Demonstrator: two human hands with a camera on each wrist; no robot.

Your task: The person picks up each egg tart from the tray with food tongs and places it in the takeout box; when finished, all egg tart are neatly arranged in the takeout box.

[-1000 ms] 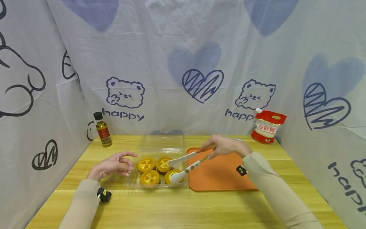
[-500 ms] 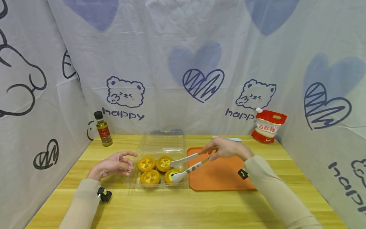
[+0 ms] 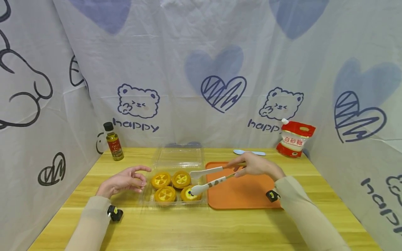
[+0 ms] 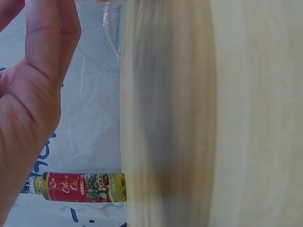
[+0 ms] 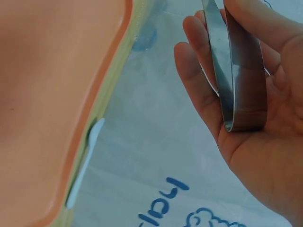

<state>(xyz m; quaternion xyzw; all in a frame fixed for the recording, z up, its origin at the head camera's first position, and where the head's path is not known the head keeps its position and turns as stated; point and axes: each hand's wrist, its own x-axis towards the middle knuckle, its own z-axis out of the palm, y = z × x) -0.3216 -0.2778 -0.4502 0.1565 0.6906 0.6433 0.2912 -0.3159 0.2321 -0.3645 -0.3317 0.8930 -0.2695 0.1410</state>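
Note:
In the head view my right hand (image 3: 259, 164) holds a pair of tongs with white tips (image 3: 207, 172), its arms spread apart with no food between them. The right wrist view shows the tongs' bent metal end (image 5: 248, 90) between thumb and fingers. The lower tip is at the front right egg tart (image 3: 190, 196), which has a pale centre and a dark spot; whether they touch I cannot tell. Several yellow tarts (image 3: 164, 194) sit in a clear hinged box with its lid (image 3: 179, 157) raised. My left hand (image 3: 124, 181) stays beside the box's left side, fingers loosely bent, holding nothing.
An orange tray (image 3: 245, 195) lies right of the box, under the right hand. Behind it is a light blue spoon (image 3: 249, 152). An olive oil bottle (image 3: 114, 144) stands at the back left, a red and white sugar bag (image 3: 295, 141) at the back right.
My right hand and the tongs have moved a little to the right, and the tips have drawn back from the right-hand tarts. The spoon has come into view. My left hand stays still.

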